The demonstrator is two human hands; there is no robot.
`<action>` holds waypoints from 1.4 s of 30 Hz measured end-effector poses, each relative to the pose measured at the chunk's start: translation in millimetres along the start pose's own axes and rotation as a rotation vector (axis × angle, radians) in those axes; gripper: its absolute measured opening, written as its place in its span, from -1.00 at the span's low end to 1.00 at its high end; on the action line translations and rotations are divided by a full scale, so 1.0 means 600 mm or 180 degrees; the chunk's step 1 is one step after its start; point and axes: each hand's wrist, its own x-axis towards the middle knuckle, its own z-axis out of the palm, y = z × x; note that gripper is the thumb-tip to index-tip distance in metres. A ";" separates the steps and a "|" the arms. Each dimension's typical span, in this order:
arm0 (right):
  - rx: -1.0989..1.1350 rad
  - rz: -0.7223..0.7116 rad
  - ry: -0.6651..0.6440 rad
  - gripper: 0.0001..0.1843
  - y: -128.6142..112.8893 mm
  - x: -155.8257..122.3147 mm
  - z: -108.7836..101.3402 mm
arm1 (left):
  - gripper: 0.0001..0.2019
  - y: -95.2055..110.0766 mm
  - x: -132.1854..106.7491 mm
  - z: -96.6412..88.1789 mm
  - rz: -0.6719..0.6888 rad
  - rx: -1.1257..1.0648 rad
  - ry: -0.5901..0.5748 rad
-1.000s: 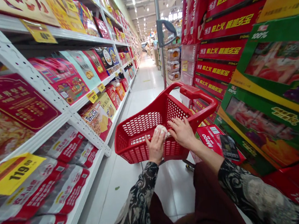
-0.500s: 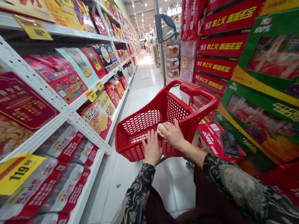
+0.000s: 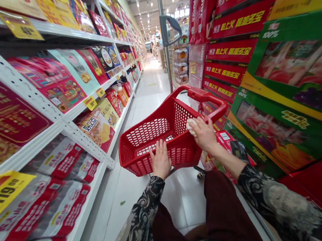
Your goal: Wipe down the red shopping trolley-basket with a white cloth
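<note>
A red plastic shopping basket (image 3: 151, 137) on wheels stands in the aisle in front of me, tilted, its handle (image 3: 207, 94) at the right. My left hand (image 3: 159, 159) grips the basket's near rim, fingers over the edge. My right hand (image 3: 204, 133) presses a crumpled white cloth (image 3: 190, 126) against the right side of the rim, just below the handle. Nothing shows inside the basket.
White shelves (image 3: 63, 125) with boxed goods and yellow price tags line the left. Stacked red and green cartons (image 3: 261, 87) fill the right. A red box (image 3: 226, 138) lies by the basket. A metal pole (image 3: 164, 39) stands ahead. The tiled aisle floor (image 3: 154, 83) runs forward.
My right hand has carried the white cloth from the near rim to the right side of the rim, toward the handle. My left hand has stayed on the near rim.
</note>
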 end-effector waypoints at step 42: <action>0.0401 -0.0043 -0.0292 -0.45 0.004 0.024 -0.017 | -0.36 0.006 0.024 -0.008 -0.0247 -0.0316 0.0040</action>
